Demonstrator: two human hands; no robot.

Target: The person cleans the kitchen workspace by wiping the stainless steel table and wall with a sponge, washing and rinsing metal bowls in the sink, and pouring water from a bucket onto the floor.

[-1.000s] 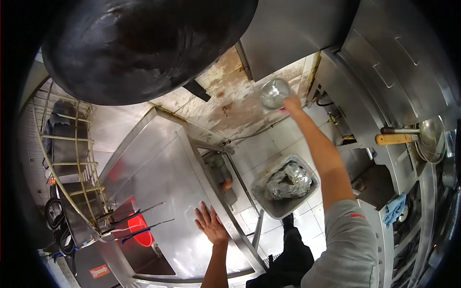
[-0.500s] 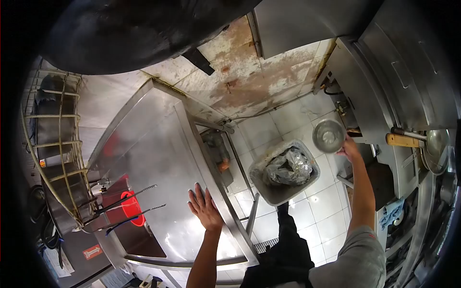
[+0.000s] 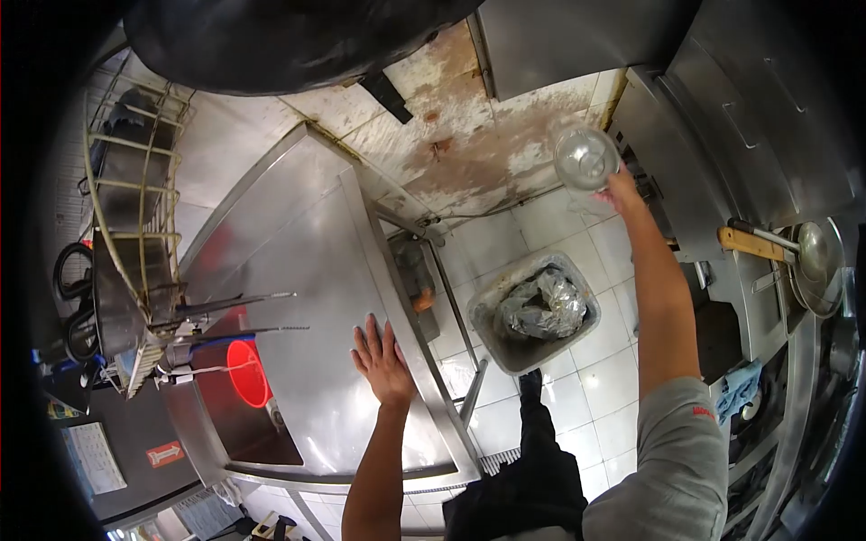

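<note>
My left hand (image 3: 383,368) lies flat on the stainless steel counter (image 3: 316,261), its fingers spread, close to the counter's right edge. Stretched far forward, my right hand (image 3: 621,191) grips the rim of a round metal bowl (image 3: 585,160). The bowl is slightly blurred and hangs over the floor near the stained wall; whether it holds anything is unclear. Nearer my body, a grey plastic tub (image 3: 487,350) stands on the tiles. Crumpled clear plastic (image 3: 550,311) lies inside it.
A red container (image 3: 250,374) sits in the sink at left, below a wire rack (image 3: 135,189) with tongs. On the right are steel cabinets (image 3: 722,117), a wooden-handled utensil (image 3: 753,242) and a blue cloth (image 3: 740,386). A large dark rounded object (image 3: 298,45) overhangs the top.
My right hand has carried the bowl forward and slightly left, away from beside the tub toward the wall. My left hand stays on the counter. The view has shifted slightly.
</note>
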